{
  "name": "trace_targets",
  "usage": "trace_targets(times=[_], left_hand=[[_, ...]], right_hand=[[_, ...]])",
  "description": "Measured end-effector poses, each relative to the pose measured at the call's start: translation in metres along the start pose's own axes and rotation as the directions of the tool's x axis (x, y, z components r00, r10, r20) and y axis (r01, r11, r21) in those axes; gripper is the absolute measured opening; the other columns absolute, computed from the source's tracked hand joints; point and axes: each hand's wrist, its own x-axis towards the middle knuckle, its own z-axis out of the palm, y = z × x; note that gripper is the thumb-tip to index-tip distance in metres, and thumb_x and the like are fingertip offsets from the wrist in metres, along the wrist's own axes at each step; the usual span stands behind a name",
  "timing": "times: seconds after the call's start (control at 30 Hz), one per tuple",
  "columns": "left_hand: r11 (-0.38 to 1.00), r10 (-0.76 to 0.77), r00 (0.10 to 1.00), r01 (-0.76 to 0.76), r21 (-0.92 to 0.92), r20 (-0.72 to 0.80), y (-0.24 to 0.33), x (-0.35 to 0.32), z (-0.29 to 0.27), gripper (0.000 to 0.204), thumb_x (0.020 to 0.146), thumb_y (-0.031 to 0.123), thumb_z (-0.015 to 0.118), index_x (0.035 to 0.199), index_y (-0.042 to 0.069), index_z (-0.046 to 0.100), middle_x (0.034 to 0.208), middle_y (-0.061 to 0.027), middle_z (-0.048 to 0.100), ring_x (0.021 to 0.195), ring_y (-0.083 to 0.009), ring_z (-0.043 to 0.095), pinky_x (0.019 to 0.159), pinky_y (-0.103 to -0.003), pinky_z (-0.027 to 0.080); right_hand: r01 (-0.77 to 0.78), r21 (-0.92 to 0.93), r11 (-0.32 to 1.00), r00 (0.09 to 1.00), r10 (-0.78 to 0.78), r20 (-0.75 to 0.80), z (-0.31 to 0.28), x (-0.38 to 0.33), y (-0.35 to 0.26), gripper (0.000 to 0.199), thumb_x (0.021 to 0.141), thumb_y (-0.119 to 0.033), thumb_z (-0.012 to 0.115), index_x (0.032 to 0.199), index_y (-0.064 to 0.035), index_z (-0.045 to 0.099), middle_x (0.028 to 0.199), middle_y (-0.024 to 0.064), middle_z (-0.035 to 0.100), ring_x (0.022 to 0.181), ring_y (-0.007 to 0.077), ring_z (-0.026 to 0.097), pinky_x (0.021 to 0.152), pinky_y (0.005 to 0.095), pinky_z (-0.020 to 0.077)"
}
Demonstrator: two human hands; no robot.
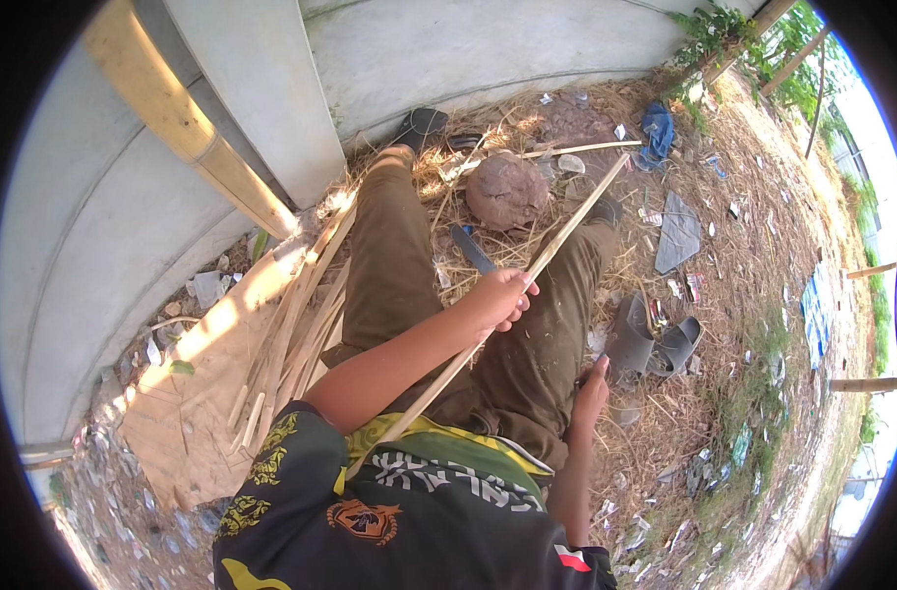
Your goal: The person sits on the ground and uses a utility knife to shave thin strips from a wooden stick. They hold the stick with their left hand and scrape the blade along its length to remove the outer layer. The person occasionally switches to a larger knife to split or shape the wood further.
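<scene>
bamboo strip (pixel 527 278), long and thin, runs diagonally from lower left by the person's shirt up to upper right, its far tip near a blue cloth (pixel 656 133). it crosses over the lap, above brown trousers (pixel 394 265). left hand (pixel 500 298) grips the strip about midway, fingers (pixel 523 291) curled shut around it, thumb on top. right hand (pixel 593 387) rests low by the right thigh, touching the trouser cloth; whether its fingers are curled or spread, cannot tell, and nothing clearly held. person sits on straw-covered ground, legs stretched forward. bundle of split bamboo strips (pixel 296 329) lies just beside the left leg, on flat cardboard (pixel 207 393). round brown stone (pixel 506 190) sits between the legs further out, a dark blade-like tool (pixel 471 248) near it on the straw. another thin strip (pixel 576 149) lies past the stone. grey sandals (pixel 653 341) on the right, near the right knee. grey concrete wall (pixel 271 98) and a yellow pole (pixel 188 133) on the left. scattered litter on the dirt to the right. nothing blocks the strip itself.
</scene>
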Motion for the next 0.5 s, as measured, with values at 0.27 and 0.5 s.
trace_targets(times=[0.27, 0.5], left_hand=[[0.997, -0.076, 0.968, 0.071, -0.029, -0.241, -0.026, 0.035, -0.047, 0.023, 0.108, 0.021, 0.044, 0.107, 0.003, 0.057, 0.070, 0.0026, 0.047, 0.050, -0.0038, 0.035, 0.042, -0.023, 0.025], [0.999, -0.036, 0.966, 0.029, -0.030, -0.255, -0.025, 0.033, -0.053, 0.026, 0.109, 0.022, 0.043, 0.109, 0.001, 0.059, 0.075, -0.0021, 0.050, 0.052, -0.0062, 0.039, 0.042, -0.024, 0.029]], right_hand=[[-0.067, -0.077, 0.995, 0.998, 0.066, -0.010, -0.004, 0.007, 0.008, 0.070, 0.105, -0.065, 0.042, 0.068, -0.0053, 0.051, 0.064, -0.0013, 0.042, 0.063, 0.0126, 0.038, 0.060, 0.0317, 0.0302], [-0.041, -0.078, 0.996, 0.999, 0.040, -0.017, -0.004, 0.008, 0.011, 0.073, 0.104, -0.066, 0.043, 0.069, -0.0035, 0.051, 0.065, -0.0004, 0.042, 0.064, 0.0134, 0.038, 0.062, 0.0330, 0.0317]])
